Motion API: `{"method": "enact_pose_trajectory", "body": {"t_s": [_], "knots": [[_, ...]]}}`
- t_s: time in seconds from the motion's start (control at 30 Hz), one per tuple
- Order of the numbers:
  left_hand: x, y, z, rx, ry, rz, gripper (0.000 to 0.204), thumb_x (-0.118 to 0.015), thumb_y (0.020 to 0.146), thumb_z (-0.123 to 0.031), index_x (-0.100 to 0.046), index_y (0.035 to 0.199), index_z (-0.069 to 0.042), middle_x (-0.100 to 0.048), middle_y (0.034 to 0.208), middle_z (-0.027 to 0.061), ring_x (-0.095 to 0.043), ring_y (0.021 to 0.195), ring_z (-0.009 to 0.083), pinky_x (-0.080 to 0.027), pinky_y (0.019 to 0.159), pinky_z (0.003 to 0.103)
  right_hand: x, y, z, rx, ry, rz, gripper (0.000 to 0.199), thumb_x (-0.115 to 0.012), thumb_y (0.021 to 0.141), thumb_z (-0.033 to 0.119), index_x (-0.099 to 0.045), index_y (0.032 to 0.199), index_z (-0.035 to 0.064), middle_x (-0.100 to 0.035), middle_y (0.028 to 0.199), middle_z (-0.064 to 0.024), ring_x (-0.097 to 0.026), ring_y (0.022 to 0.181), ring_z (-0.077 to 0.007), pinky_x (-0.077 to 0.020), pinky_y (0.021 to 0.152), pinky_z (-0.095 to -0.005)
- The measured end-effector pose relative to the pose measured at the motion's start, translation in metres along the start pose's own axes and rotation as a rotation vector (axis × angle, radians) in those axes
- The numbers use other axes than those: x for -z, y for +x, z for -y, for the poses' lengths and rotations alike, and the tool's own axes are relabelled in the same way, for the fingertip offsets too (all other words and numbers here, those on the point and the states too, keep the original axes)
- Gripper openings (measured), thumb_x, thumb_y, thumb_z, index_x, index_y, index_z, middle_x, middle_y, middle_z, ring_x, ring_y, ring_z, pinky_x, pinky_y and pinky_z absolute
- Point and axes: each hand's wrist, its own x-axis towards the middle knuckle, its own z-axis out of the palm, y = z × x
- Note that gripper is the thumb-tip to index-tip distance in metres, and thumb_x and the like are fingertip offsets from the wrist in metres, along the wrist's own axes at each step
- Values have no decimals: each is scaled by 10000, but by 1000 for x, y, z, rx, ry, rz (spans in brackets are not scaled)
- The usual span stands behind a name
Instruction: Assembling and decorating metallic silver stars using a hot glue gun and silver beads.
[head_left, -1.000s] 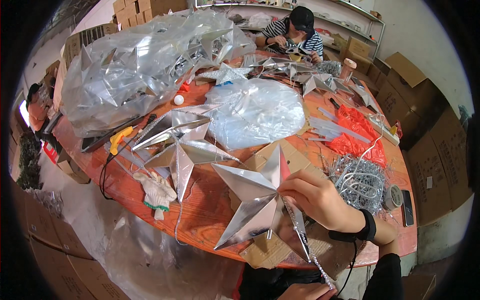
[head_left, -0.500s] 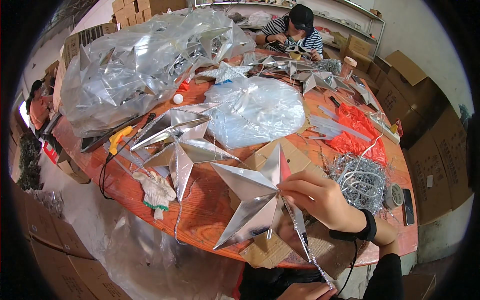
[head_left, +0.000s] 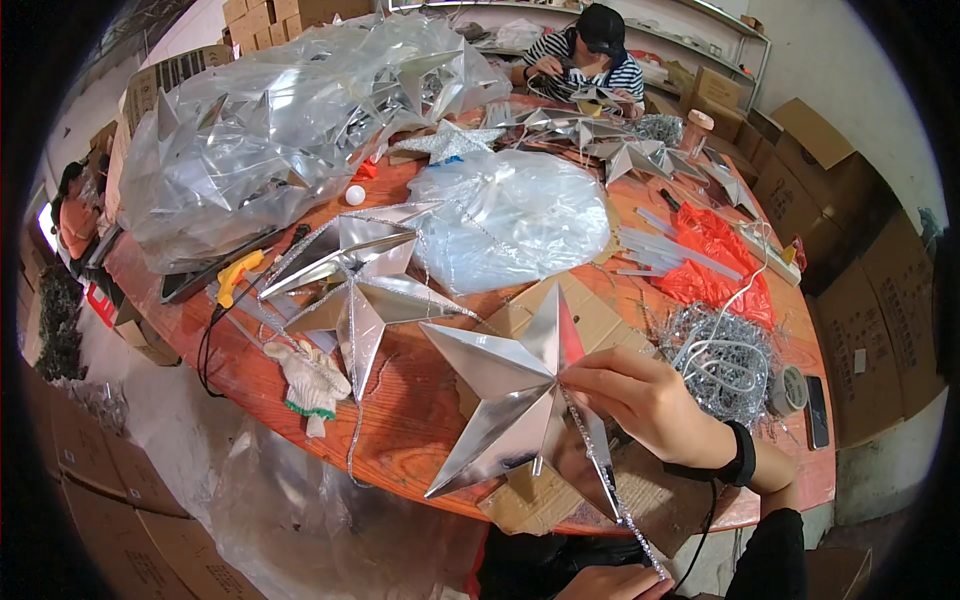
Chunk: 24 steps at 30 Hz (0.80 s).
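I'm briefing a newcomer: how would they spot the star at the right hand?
Find the wooden table and, near its closest edge, the right hand. It touches a silver star with beaded trim along only one point; the neighbouring star has several trimmed edges.

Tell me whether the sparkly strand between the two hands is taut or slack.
Looks taut: the sparkly strand runs along the silver star without visible sag, between the right hand and the left hand.

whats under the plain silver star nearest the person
Brown cardboard shows around the silver star, and reddish table beyond; whatever lies directly beneath the star's middle is covered.
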Motion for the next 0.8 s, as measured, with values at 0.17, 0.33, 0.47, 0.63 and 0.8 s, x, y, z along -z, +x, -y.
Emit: {"method": "enact_pose_trajectory", "body": {"t_s": [0.17, 0.33, 0.47, 0.63, 0.8], "knots": [[0, 0, -1, -2, 3, -9, 139, -597, 871, -104, -594, 837, 31, -608, 729, 173, -595, 604, 316, -470, 539, 377, 0, -1, 0, 1, -19, 20, 251, -614, 825, 41, -621, 1073, 5, -609, 991, -115, -646, 812, -264, -537, 696, -329], [-1, -2, 0, 20, 7, 8, 140, -598, 871, -107, -596, 846, 30, -612, 733, 175, -594, 600, 316, -469, 536, 374, 0, -1, 0, 5, -31, 33, 263, -598, 813, 24, -616, 1075, 3, -601, 1003, -115, -637, 844, -266, -530, 718, -329], [-2, -4, -1, 36, 12, 21, 141, -599, 871, -110, -599, 854, 30, -614, 737, 176, -594, 596, 315, -468, 533, 371, 0, -3, -1, 18, -43, 45, 289, -579, 801, 11, -605, 1089, -2, -590, 1018, -117, -630, 862, -269, -523, 736, -333], [1, -3, -2, 71, 23, 34, 144, -600, 872, -114, -602, 863, 29, -618, 741, 178, -593, 591, 315, -467, 530, 368, 0, -3, -1, 21, -59, 71, 336, -564, 775, 5, -589, 1109, -9, -577, 1042, -121, -615, 911, -275, -507, 784, -338], [-1, -9, 2, 136, 55, 60, 157, -583, 885, -128, -610, 891, 26, -622, 756, 179, -594, 598, 315, -463, 535, 365, -1, -5, -1, 20, -51, 76, 358, -550, 762, 7, -582, 1118, -14, -568, 1046, -124, -593, 943, -280, -492, 815, -345]]}}
